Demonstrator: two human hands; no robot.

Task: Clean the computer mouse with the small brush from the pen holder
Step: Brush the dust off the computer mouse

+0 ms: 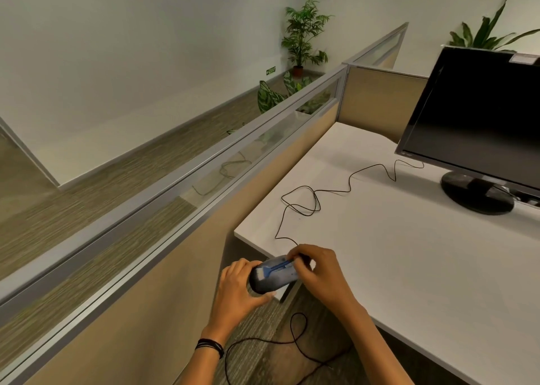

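My left hand (236, 286) grips a dark computer mouse (270, 281) from its left side, holding it in the air just off the front left corner of the white desk (409, 253). My right hand (317, 270) pinches a small blue brush (273, 268) by its handle. The brush lies along the top of the mouse, its white bristles resting on the left end of the mouse. The mouse's black cable (315, 197) snakes back across the desk toward the monitor. No pen holder is in view.
A black monitor (479, 121) on a round stand (476, 193) sits at the right rear of the desk. A beige partition with a glass top (204, 180) runs along the left. Another black cable (263, 343) loops on the carpet below my hands. Potted plants (304, 34) stand beyond.
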